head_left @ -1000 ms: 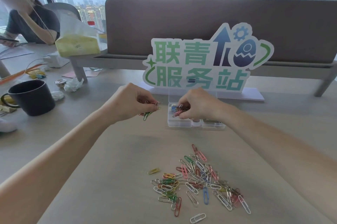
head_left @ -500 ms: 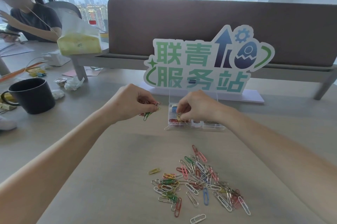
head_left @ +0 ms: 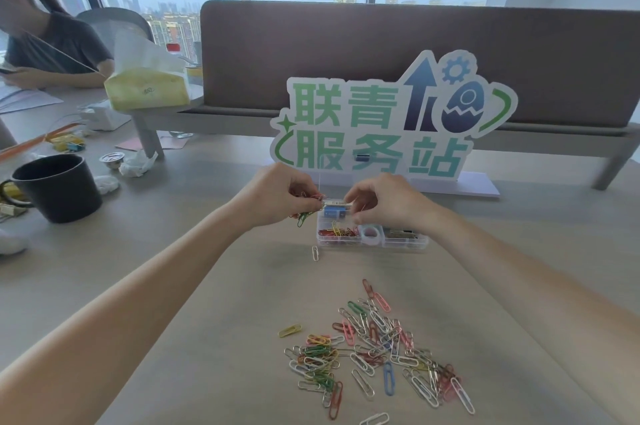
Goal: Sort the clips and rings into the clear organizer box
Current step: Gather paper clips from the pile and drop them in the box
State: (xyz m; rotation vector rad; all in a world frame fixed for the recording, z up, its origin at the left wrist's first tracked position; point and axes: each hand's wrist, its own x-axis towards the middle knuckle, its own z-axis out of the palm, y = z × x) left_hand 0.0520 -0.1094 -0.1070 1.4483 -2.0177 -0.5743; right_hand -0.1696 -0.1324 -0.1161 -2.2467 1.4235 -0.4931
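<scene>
My L hand [head_left: 281, 198] holds a bunch of clips [head_left: 306, 213], fingers curled tight. R hand [head_left: 381, 201] pinches, can't tell what. The clear box [head_left: 372, 240] sits right under both, nearer R.

The standing sign [head_left: 381, 127] behind the organizer reads "联青服务站" in green.

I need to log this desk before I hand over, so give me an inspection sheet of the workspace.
Surface: light wood-grain tabletop.
Job's things: clear plastic organizer box, lid open, red and yellow clips inside; loose pile of coloured wire paper clips; single white clip beside the box.
Clutter: black mug, yellow tissue pack.
Grippers: left hand holds a clip bunch; right hand pinches, contents unclear.
Cables: nothing seen.
Surroundings: green-lettered sign, brown partition, seated person.
</scene>
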